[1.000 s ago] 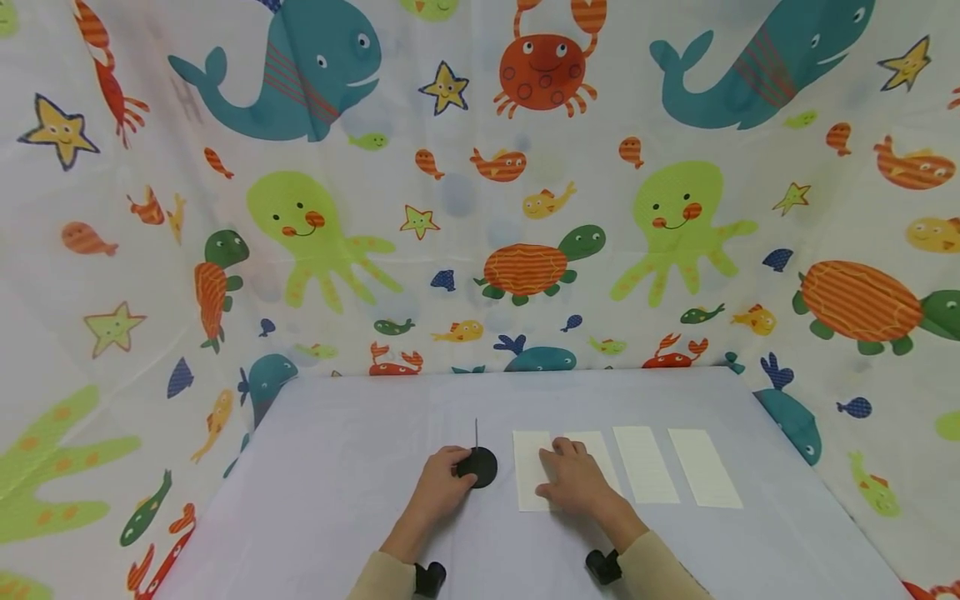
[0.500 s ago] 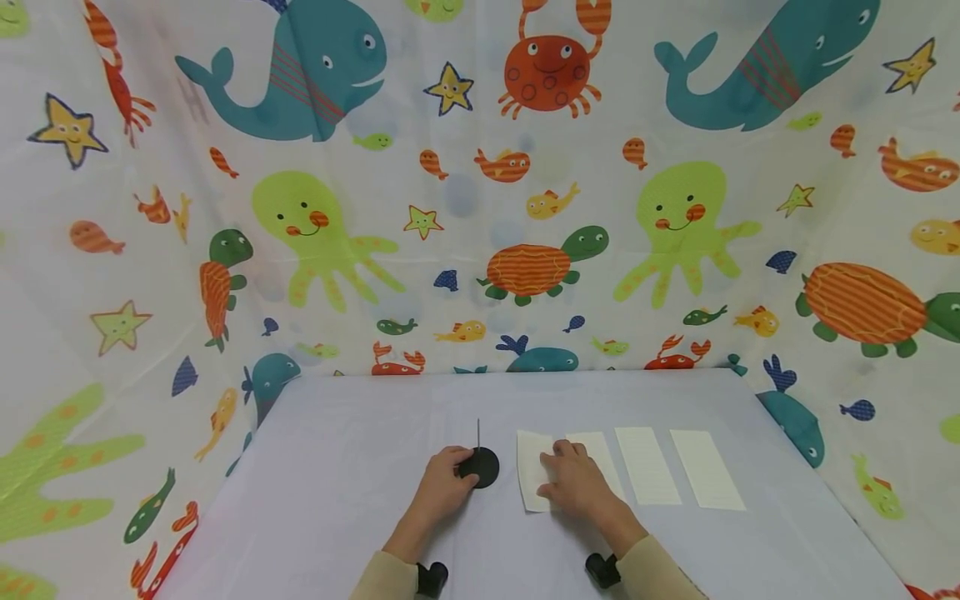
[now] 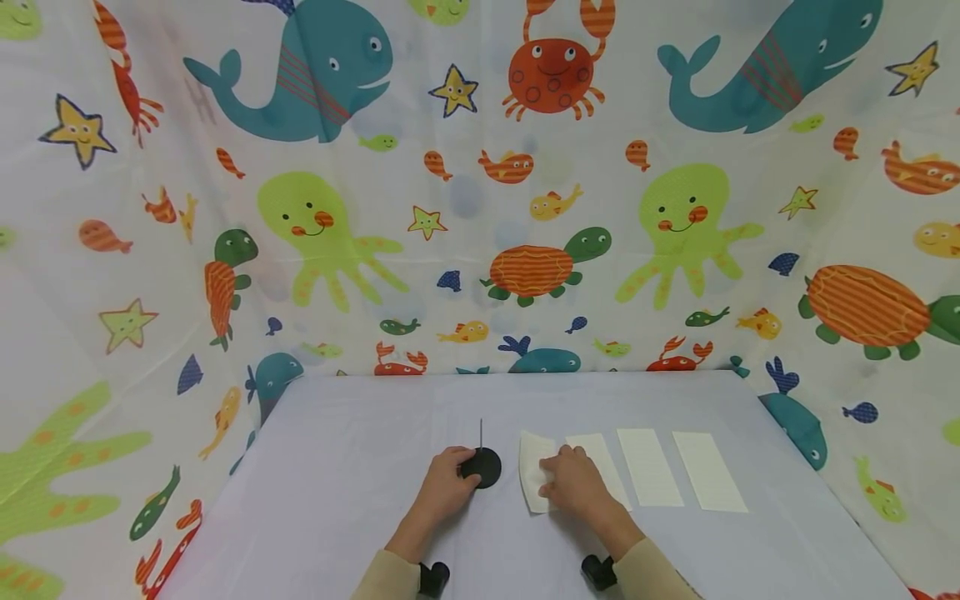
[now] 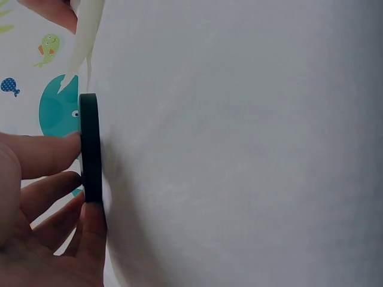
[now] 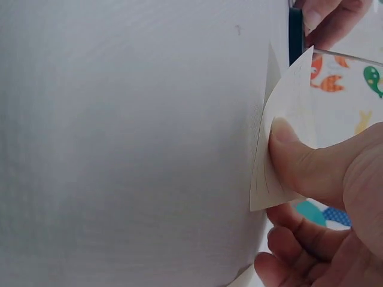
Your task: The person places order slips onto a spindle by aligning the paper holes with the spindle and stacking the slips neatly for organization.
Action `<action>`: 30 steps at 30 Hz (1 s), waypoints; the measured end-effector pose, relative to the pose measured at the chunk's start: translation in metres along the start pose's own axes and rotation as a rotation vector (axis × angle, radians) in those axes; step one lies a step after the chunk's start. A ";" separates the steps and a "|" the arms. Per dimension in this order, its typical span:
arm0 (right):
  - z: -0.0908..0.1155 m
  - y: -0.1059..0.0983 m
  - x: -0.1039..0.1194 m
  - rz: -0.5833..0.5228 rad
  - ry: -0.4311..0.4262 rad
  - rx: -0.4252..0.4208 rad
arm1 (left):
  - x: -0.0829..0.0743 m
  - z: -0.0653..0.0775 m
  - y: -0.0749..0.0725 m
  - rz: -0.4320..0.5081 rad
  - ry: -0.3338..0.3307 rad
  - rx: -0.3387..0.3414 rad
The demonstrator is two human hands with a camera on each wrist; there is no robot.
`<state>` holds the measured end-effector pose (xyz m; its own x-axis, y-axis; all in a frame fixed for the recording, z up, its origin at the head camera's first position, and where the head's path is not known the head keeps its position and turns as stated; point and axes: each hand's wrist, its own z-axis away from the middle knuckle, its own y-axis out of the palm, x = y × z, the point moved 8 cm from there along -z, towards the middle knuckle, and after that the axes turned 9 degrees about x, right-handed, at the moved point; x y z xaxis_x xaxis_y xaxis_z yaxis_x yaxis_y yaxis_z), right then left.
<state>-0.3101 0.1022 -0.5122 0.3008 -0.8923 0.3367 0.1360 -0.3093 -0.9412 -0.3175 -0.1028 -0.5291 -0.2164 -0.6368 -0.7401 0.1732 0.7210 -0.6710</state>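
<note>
Near the middle of the white table, a receipt spike (image 3: 486, 468) stands upright, a thin rod on a round black base. My left hand (image 3: 446, 487) grips the left rim of that base between thumb and fingers; the wrist view shows the base (image 4: 90, 152) edge-on. To its right, my right hand (image 3: 579, 485) pinches the leftmost cream paper slip (image 3: 532, 479). The slip is bent, its left edge curling up off the table. In the right wrist view the thumb presses on the faintly lined slip (image 5: 291, 110), with fingertips partly hidden behind.
A second slip (image 3: 603, 454) lies partly under or behind my right hand. Two more slips, a third (image 3: 649, 467) and a fourth (image 3: 708, 471), lie flat in a row to the right. A curtain (image 3: 450, 283) printed with sea animals hangs behind the table (image 3: 322, 475).
The leftmost slip has gone from lying flat to bent, its left side lifting as my right hand pinches it. My left hand keeps its grip on the receipt spike's base.
</note>
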 end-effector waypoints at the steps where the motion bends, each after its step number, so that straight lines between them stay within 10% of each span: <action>1: 0.000 0.000 0.000 -0.032 -0.003 0.002 | 0.000 0.000 0.000 0.000 0.003 -0.001; 30: 0.004 0.000 -0.024 -0.641 0.150 -0.090 | 0.001 0.001 0.001 -0.013 -0.027 -0.009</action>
<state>-0.3140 0.1251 -0.5203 0.0509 -0.5565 0.8293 0.1629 -0.8146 -0.5567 -0.3167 -0.1027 -0.5303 -0.1927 -0.6528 -0.7326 0.1622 0.7151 -0.6799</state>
